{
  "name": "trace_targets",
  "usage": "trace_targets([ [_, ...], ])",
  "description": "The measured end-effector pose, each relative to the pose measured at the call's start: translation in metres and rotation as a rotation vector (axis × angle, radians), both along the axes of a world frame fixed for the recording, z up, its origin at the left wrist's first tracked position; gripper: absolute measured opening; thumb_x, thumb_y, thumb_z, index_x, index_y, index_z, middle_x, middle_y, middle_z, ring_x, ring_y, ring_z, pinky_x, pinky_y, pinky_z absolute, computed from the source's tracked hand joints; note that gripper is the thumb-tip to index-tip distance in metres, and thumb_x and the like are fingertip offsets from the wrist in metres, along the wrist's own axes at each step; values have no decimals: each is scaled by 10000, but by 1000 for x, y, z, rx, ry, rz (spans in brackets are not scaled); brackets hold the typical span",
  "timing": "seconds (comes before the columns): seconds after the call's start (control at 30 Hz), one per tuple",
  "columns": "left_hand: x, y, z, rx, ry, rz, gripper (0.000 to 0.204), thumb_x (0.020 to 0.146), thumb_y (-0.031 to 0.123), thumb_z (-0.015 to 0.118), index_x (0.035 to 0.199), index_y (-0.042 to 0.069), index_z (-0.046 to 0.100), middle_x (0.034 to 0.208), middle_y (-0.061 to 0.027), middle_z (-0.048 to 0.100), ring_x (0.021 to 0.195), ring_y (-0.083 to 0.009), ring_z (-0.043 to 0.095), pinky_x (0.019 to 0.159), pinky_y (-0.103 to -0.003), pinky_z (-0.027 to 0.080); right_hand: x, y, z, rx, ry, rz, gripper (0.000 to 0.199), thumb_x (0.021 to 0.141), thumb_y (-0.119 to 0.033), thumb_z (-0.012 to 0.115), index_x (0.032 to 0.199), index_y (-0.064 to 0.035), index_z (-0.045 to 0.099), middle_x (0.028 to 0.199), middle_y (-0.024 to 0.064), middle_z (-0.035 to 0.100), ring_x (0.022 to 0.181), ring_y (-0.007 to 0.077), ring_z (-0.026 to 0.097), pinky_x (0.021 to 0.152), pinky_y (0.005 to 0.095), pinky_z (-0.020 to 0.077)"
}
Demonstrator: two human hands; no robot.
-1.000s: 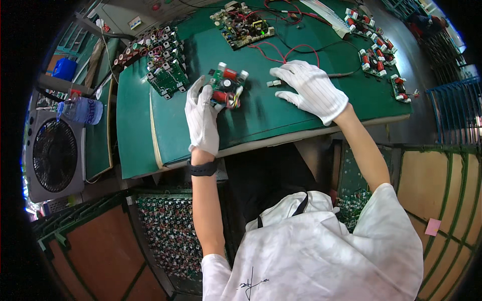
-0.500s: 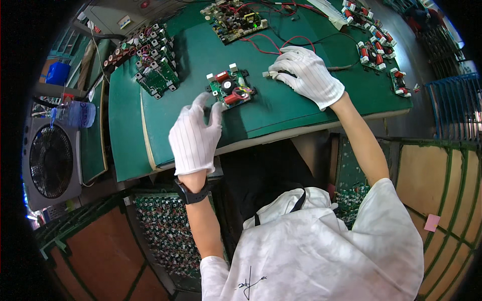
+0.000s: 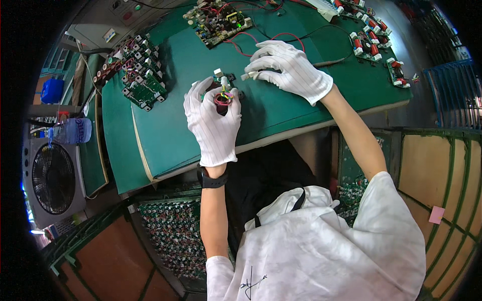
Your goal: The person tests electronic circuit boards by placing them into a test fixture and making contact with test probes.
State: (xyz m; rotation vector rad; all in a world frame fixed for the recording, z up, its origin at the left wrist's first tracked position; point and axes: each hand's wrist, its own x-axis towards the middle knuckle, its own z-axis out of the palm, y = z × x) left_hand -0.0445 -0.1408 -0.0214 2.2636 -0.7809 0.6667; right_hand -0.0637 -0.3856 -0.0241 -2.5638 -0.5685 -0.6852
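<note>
In its white striped glove, my left hand [image 3: 213, 123] is closed over a small circuit board [image 3: 230, 79] on the green mat. The fingers hide much of the board, but a white connector block and a loop of pink and yellow wires [image 3: 224, 95] show between finger and thumb. My right hand [image 3: 290, 69], gloved too, pinches a small white plug [image 3: 248, 76] just right of the board, without touching it. A thin cable [image 3: 329, 63] runs out behind that hand.
A larger powered board [image 3: 218, 22] with red and black leads lies at the back. Several green boards [image 3: 144, 88] are piled at left, and several small boards with red parts [image 3: 371, 40] at far right. A fan [image 3: 52, 175] and a water bottle [image 3: 74, 131] stand left of the bench.
My left hand has moved right and closed over the circuit board. Still pinching the plug, my right hand stays beside it. The whole view has shifted slightly.
</note>
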Motion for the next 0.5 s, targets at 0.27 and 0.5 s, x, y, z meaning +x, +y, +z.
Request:
trace_targets([
  [0.27, -13, -9, 6, 50, -89, 59, 291, 841, 162, 813, 1104, 115, 697, 1211, -79, 696, 1236, -343, 607, 1148, -566, 371, -2, -4, 12, 138, 153, 113, 203, 945, -243, 717, 1097, -131, 791, 1210, 110, 705, 1243, 317, 599, 1107, 445, 458],
  [0.5, -7, -8, -1, 119, -244, -1, 311, 809, 113, 808, 1087, 213, 711, 1131, 18, 703, 1210, -264, 638, 1163, -582, 355, 0, -19, 17, 121, 255, 150, 231, 984, -282, 672, 1102, -118, 785, 1283, 130, 669, 1295, 323, 560, 1128, 446, 421],
])
